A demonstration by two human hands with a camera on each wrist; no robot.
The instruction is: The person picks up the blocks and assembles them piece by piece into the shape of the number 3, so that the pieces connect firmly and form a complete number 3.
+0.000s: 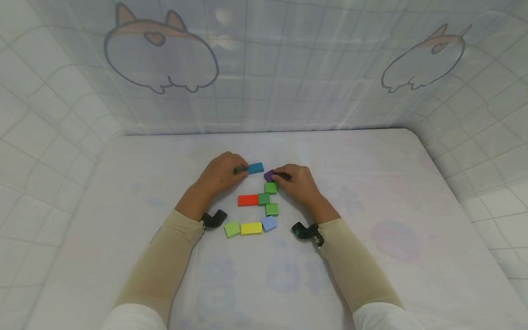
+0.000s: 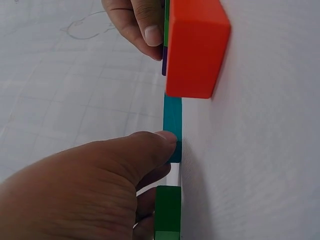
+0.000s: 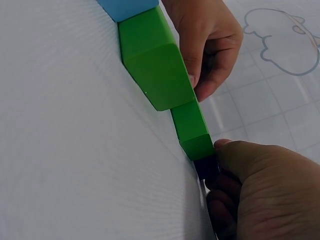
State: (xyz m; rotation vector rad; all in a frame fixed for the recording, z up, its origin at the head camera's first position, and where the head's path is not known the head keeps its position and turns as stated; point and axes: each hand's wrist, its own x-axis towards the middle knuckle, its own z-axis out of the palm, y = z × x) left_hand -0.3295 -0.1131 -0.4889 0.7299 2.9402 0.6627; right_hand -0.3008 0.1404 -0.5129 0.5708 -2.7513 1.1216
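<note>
At the far end of the block layout, my left hand pinches a blue block between thumb and fingers. A dark green block stands beside those fingers, partly hidden by the hand in the head view. My right hand pinches a small purple block, which sits just behind a green block. The left wrist view shows the blue block lying beyond a red block. Down the right side, a darker green block touches the red one.
Nearer the body lie another green block, a light blue block, a yellow block and a lime block. They rest on a white table cover. Behind the table hangs a gridded curtain with cartoon animals.
</note>
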